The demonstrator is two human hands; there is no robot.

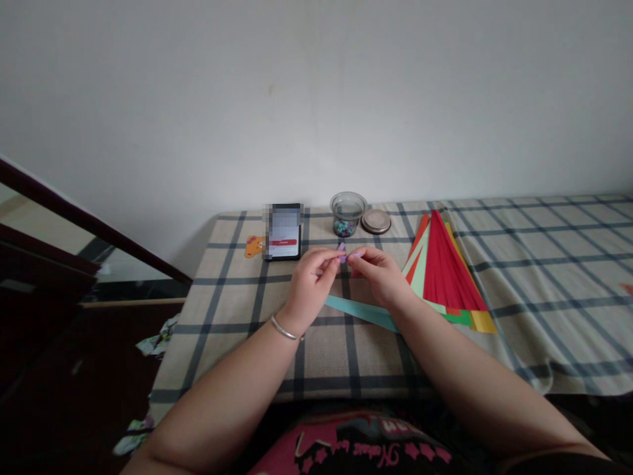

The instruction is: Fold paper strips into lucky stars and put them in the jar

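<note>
Between my fingertips, above the middle of the table, is a small folded purple paper strip (341, 249). My left hand (315, 277) pinches it from the left, a silver bangle on that wrist. From the right, my right hand (378, 272) pinches its other end. A light blue paper strip (359, 311) lies flat on the cloth below both hands, partly hidden by my right hand. Just beyond my hands stands a clear round tub (348, 210) with small teal and purple pieces at its bottom.
Beside the tub lies a round lid (376, 221). A phone (284, 232) rests at the back left, next to an orange bear-shaped piece (254, 246). Fanned red paper strips (448, 274), with green, orange and yellow ones, lie right. A checked cloth (232, 316) covers the table against the wall.
</note>
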